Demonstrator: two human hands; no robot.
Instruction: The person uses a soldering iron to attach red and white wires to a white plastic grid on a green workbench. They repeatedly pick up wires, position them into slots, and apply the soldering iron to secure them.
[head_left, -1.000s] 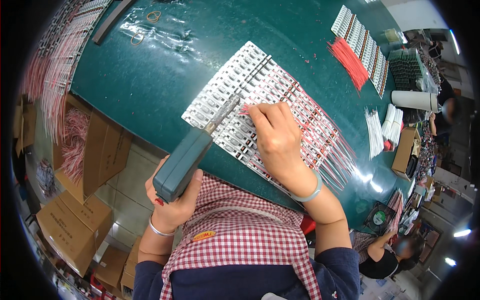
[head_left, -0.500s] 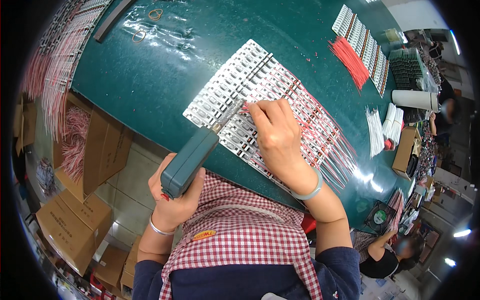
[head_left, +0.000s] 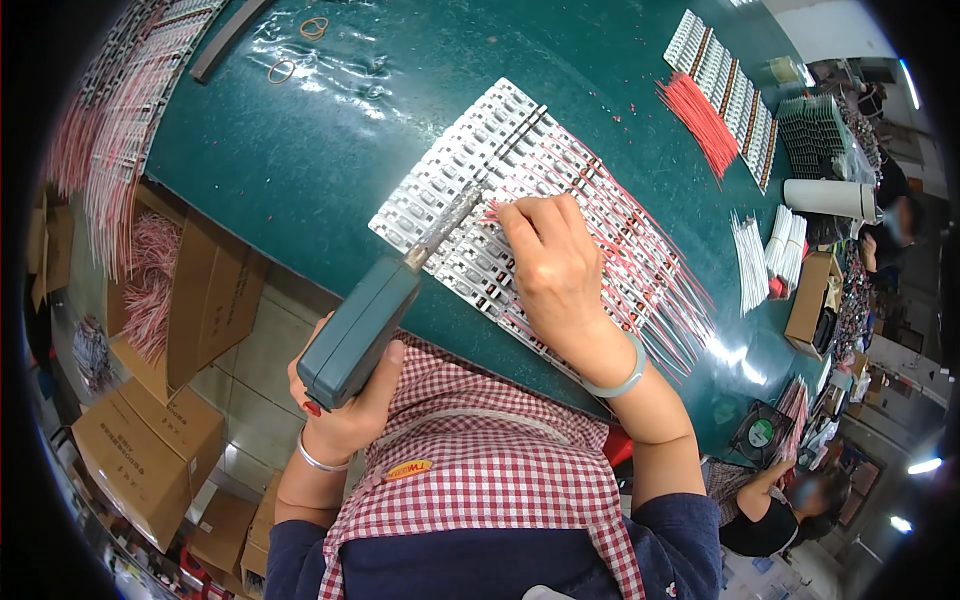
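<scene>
My left hand (head_left: 350, 418) is closed round the handle of a dark green soldering gun (head_left: 362, 325), whose long metal tip reaches over a white panel of small circuit boards (head_left: 425, 185) on the table. My right hand (head_left: 555, 270) rests over the middle of that panel, its fingertips pinching the end of a thin red wire (head_left: 491, 211) close to the tip. Whether the tip touches the wire, I cannot tell. Many red and white wires (head_left: 660, 285) trail from the panel toward the right; my right hand hides some of them.
Wired panels (head_left: 160, 70) hang over the table's left edge, near cardboard boxes (head_left: 150, 450). Two rubber bands (head_left: 281, 71) and a grey bar (head_left: 225, 40) lie at the far left. Red wires (head_left: 700, 125), white wire bundles (head_left: 785, 245) and a fan (head_left: 760, 432) sit right, with a co-worker (head_left: 780, 505) beyond.
The soldering gun and my left hand have shifted slightly toward me and to the left. My right hand has hardly moved.
</scene>
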